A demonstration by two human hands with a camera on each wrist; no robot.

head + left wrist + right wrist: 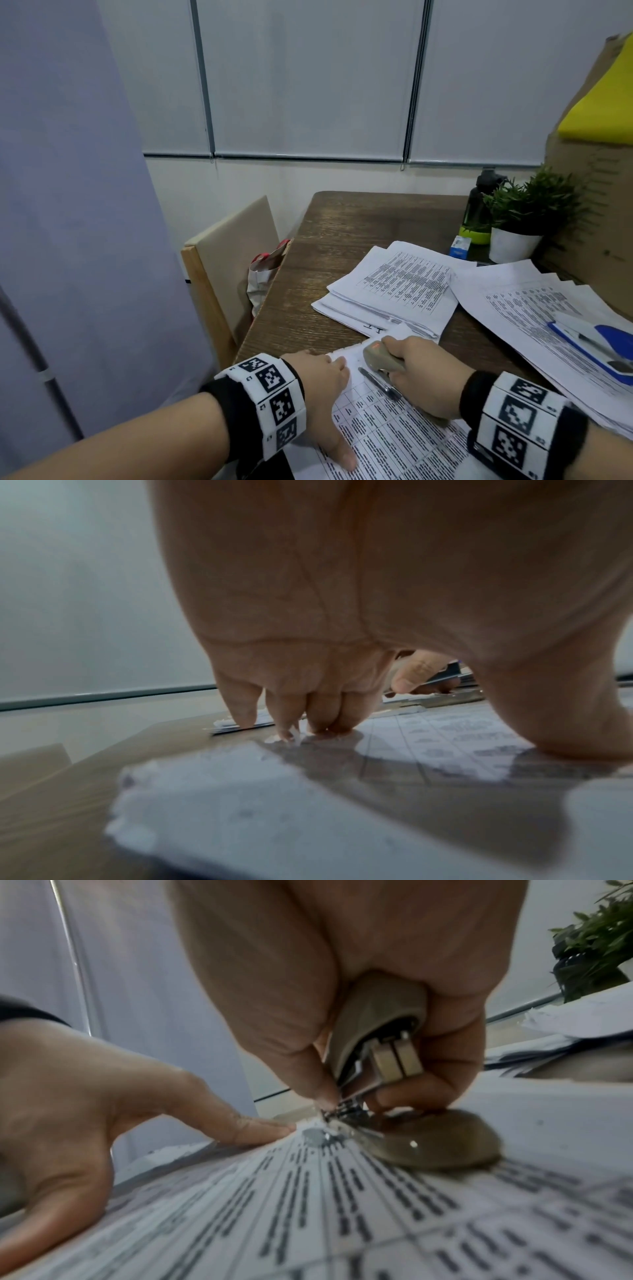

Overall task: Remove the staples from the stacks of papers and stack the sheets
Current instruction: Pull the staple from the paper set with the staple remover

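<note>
A stapled set of printed table sheets [394, 442] lies at the near edge of the wooden table [342, 226]. My left hand [320, 383] presses flat on its left side, fingers straight, fingertips [318, 723] near the top corner. My right hand [423, 375] grips a beige staple remover [376, 354]. In the right wrist view the staple remover [375, 1020] has its metal claws down at the top corner of the sheets [342, 1204], just beside my left hand's [103, 1096] forefinger. The staple itself is too small to make out.
A dark pen [380, 382] lies on the sheets between my hands. Two more paper stacks [394, 291] [513, 308] lie beyond, the right one under a blue stapler [609, 346]. A potted plant [513, 240], a bottle [478, 212] and a cardboard box [596, 212] stand at the back right. A chair [233, 260] stands to the left.
</note>
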